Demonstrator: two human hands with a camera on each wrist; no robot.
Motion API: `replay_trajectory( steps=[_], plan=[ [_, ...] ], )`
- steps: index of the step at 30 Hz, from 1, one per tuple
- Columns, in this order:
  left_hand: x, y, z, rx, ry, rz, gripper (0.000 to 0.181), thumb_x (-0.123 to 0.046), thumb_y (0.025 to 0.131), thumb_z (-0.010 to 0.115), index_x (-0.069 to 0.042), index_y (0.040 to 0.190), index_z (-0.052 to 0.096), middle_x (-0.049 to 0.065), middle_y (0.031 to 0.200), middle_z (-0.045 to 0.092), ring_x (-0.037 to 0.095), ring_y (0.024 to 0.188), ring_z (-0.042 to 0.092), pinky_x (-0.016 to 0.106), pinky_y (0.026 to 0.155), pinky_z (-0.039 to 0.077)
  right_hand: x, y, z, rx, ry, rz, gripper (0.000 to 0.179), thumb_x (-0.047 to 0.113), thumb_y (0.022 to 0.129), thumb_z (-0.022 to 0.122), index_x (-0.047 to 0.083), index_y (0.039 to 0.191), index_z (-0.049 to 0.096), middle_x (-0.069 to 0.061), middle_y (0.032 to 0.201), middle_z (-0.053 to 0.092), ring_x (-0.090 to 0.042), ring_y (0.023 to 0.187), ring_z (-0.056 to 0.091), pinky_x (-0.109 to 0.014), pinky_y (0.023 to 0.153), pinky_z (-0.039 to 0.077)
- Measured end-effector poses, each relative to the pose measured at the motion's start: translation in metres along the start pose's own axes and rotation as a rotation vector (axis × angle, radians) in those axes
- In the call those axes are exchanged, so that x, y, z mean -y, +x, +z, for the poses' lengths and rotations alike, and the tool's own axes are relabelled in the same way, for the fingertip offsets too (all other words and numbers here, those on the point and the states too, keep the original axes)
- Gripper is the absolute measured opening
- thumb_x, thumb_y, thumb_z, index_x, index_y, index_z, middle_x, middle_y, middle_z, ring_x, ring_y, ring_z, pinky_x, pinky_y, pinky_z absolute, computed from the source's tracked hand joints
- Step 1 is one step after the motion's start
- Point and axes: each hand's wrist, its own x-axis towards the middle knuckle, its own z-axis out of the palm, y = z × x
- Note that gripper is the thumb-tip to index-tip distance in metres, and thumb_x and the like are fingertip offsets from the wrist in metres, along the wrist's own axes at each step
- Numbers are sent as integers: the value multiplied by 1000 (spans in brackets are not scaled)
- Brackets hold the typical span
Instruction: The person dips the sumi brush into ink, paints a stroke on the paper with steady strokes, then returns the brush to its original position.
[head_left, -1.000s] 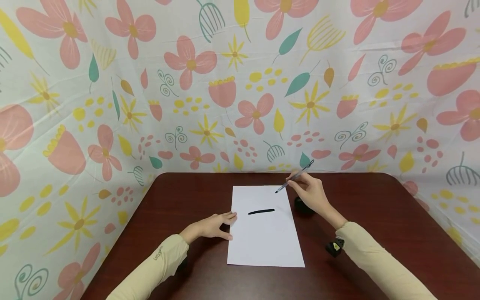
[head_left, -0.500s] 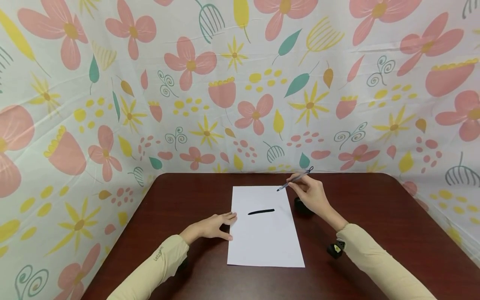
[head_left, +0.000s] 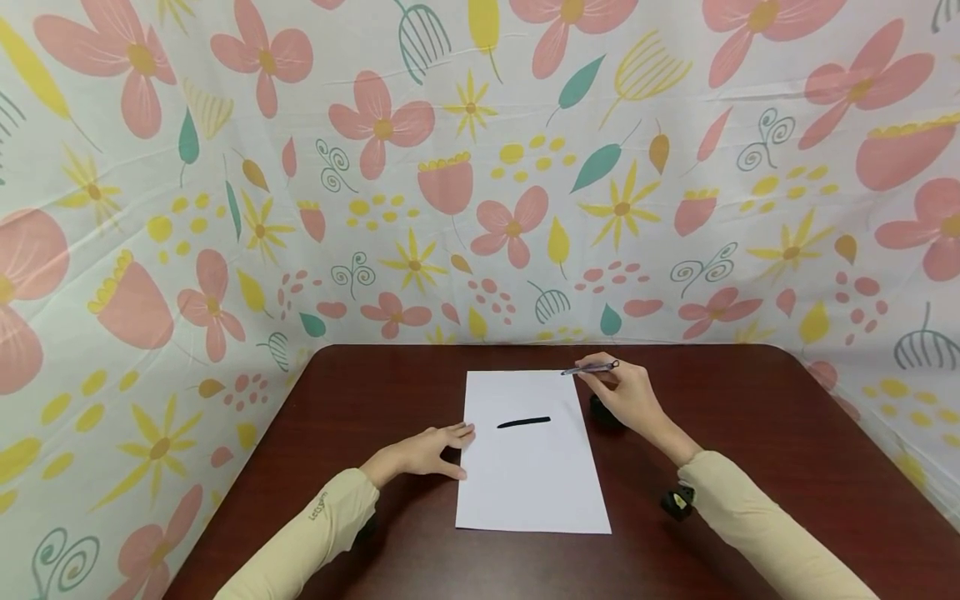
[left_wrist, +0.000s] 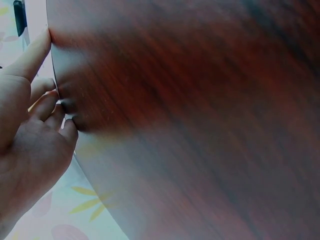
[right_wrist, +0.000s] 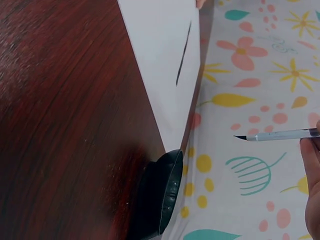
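A sheet of white paper (head_left: 528,487) lies lengthwise on the table, bearing one thick black stroke (head_left: 523,422) in its upper half. The thumb and fingers of my left hand (head_left: 422,452) are spread and rest on the paper's left edge. My right hand (head_left: 626,396) pinches an ink brush (head_left: 588,368) above the top right corner of the sheet. In the right wrist view the brush (right_wrist: 280,135) shows a dark pointed tip, apart from the paper. Partly hidden below the right hand, a small black dish (right_wrist: 172,192) stands beside the sheet.
The dark red-brown wooden table (head_left: 360,383) has rounded far corners. A flower-patterned cloth (head_left: 450,167) hangs behind it and along both sides. A black wrist camera (head_left: 678,502) sits by the right sleeve cuff.
The brush has tilted from steep to nearly level, and its tip has moved slightly up and right. My right hand has lowered a little. The left hand and paper stay put.
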Motion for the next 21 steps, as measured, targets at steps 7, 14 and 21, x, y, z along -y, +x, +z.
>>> replay_trajectory(
  steps=[7, 14, 21],
  plan=[
    [0, -1, 0, 4, -2, -9, 73, -37, 83, 64, -7, 142, 31, 4, 153, 20, 21, 143, 13, 50, 111, 20, -3, -2, -5, 59, -57, -39, 27, -2, 74, 71, 7, 100, 66, -6, 94, 69, -11, 78, 67, -9, 67, 48],
    [-1, 0, -2, 2, -13, 3, 73, -36, 84, 64, -6, 142, 31, 6, 153, 20, 23, 143, 13, 51, 110, 20, -9, -5, -12, 75, -142, -124, 36, -7, 68, 74, 9, 99, 66, -3, 97, 67, -15, 86, 66, -18, 68, 51],
    [1, -1, -1, 2, -9, -9, 73, -38, 84, 63, -8, 142, 31, 4, 153, 19, 21, 143, 13, 53, 111, 17, -12, -9, -15, 103, -170, -163, 34, -7, 70, 72, 9, 98, 67, -5, 98, 67, -17, 91, 64, -6, 80, 44]
  ],
)
